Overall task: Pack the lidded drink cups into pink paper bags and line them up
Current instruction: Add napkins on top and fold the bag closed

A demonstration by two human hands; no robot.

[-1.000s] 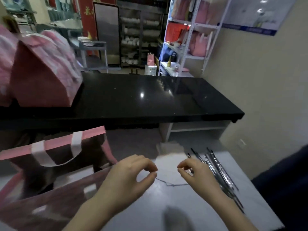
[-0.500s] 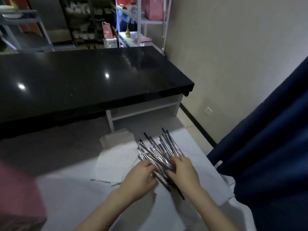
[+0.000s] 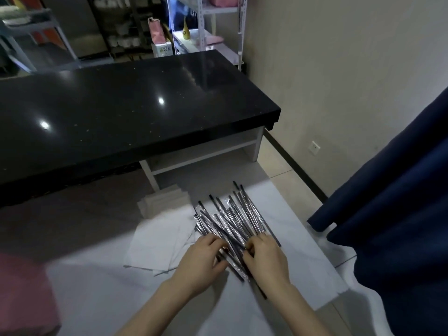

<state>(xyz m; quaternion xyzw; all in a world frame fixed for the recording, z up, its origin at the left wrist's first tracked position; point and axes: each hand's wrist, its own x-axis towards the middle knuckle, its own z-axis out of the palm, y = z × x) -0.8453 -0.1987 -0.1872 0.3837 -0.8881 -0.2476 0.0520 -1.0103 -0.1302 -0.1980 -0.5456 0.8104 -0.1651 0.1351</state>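
**Pink paper bag (image 3: 24, 287) sits well left of the left grip (image 3: 201, 260)**

I see it only as a blur at the desk (image 3: 109, 299) edge. White paper sheets (image 3: 160, 241) lie just left of that grip. Left grip and right grip (image 3: 265, 259) both curl fingers round wrapped straws (image 3: 230, 221), fanned out beyond them. Dark blue cloth (image 3: 388, 214) hangs to the right.

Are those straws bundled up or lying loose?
Loose: the straws lie crisscrossed in a flat heap on the white table, nothing binding them.
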